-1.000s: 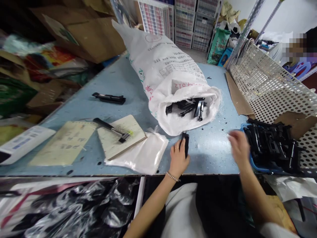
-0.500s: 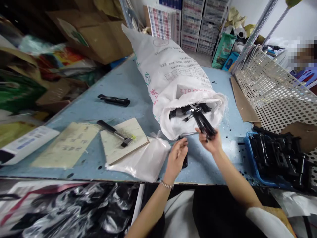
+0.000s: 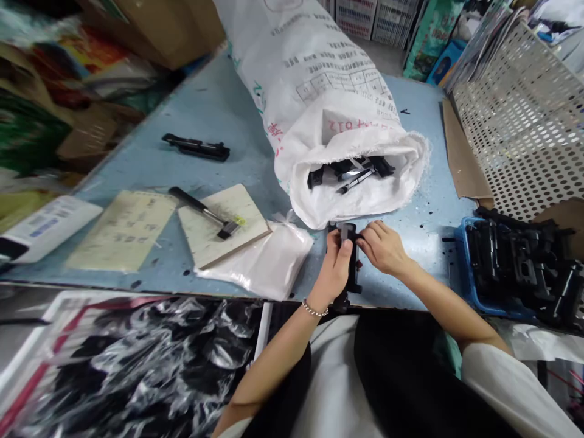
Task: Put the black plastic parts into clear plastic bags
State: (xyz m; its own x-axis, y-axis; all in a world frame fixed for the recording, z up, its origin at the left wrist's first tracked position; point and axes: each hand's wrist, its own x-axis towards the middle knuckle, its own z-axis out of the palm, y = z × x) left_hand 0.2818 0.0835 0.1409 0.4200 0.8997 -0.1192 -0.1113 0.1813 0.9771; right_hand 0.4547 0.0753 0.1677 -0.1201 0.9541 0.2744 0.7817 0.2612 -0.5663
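My left hand [image 3: 336, 266] and my right hand [image 3: 382, 248] meet just in front of a white woven sack [image 3: 328, 103], both closed on a long black plastic part [image 3: 350, 258] held upright over the blue table [image 3: 219, 121]. The sack lies on its side with its mouth open towards me, and more black parts [image 3: 351, 170] show inside it. A blue tray [image 3: 474, 292] piled with similar black parts sits to the right of my right hand.
A brush [image 3: 203, 213] lies on a wooden board [image 3: 237, 234], with a clear plastic bag [image 3: 260, 267] beside it. Another black part [image 3: 196, 147] lies further back on the left. A perforated metal panel [image 3: 515, 128] stands at right. Crumpled black plastic [image 3: 137, 371] fills a bin below the table's edge.
My right hand went from the blue tray to the sack's mouth, drew out a black part and came down to my left hand. Both hands now grip one part together.
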